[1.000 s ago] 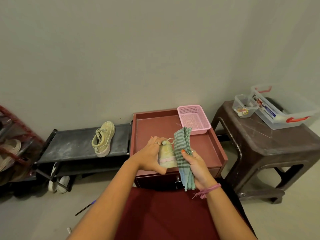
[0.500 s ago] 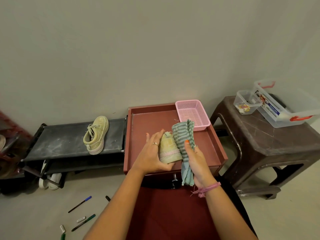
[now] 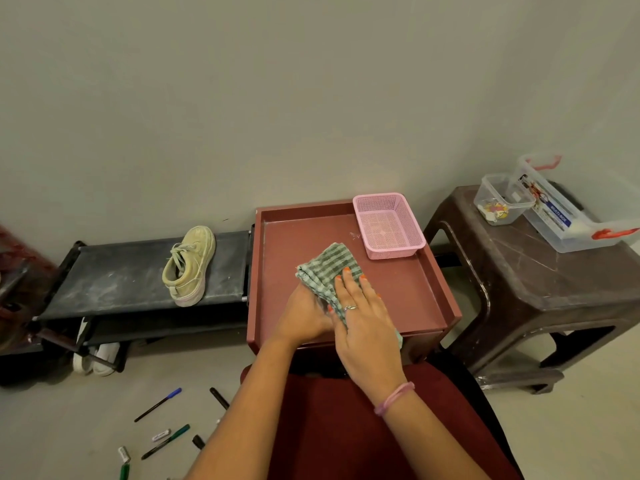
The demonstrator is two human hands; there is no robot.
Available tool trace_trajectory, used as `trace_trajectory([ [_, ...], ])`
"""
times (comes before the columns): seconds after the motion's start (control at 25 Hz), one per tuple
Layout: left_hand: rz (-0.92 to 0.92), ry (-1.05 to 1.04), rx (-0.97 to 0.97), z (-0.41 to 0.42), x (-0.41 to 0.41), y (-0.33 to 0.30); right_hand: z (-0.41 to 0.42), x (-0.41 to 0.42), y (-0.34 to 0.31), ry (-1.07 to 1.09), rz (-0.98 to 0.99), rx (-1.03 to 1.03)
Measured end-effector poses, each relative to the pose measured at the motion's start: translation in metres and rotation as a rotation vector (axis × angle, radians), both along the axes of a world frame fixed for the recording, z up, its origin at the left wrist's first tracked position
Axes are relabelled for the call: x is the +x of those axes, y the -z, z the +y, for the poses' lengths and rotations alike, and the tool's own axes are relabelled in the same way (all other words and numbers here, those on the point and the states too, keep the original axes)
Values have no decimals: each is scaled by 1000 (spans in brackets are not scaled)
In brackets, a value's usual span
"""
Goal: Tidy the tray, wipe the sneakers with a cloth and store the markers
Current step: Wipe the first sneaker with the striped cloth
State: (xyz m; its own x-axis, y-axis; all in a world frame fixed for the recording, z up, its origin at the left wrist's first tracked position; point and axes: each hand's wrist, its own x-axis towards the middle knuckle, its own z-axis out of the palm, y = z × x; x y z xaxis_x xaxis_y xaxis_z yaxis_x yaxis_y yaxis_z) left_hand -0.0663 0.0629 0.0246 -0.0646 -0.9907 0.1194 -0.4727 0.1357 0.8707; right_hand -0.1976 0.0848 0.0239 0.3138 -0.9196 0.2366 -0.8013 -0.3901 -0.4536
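We see the green striped cloth (image 3: pixel 327 268) lying over the sneaker, which is hidden under it, on the red tray (image 3: pixel 408 289). Our right hand (image 3: pixel 363 320) presses flat on the cloth with straight fingers, and our left hand (image 3: pixel 304 317) holds underneath, its grip hidden. A pink basket (image 3: pixel 388 225) stands in the tray's far corner; markers (image 3: pixel 162 431) lie on the floor.

1. Green-and-white checked cloth (image 3: pixel 327 268), centre of frame.
2. Reddish-brown tray (image 3: pixel 301 233), plain.
3. Pink mesh basket (image 3: pixel 388 225), right of centre.
4. Pale yellow-green sneaker (image 3: pixel 188 265), pinkish sole edge, left of centre.
5. Black shoe rack (image 3: pixel 114 278), dusted grey.
6. Dark brown stool (image 3: pixel 540 282), right.
7. Clear box (image 3: pixel 571 216), red handles, blue label, upper right.
8. Orange nails, pink wristband on right hand (image 3: pixel 367 327).
9. Blue, green and black markers (image 3: pixel 162 441), lower left.
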Motion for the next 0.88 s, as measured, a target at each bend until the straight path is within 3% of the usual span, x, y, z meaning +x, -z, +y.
trace_trajectory([
  [0.16, -17, -31, -10, 0, -6, -5, -10, 11, -9, 65, 40, 22],
  [0.32, 20, -103, 10, 5, -6, -2, -21, 9, -18, -28, 49, 121],
  [0.4, 66, -106, 22, 8, -2, 4, -14, 3, -16, -115, 34, 108],
  [0.56, -46, -41, 156, 16, 11, 26, 19, -13, 4, -223, 22, -24],
  [0.72, 131, -81, 118, 21, 3, 16, 16, -14, 10, -188, -73, 14],
  [0.88, 151, -126, 14, 24, -3, 4, -20, -6, -2, -135, -434, 326],
])
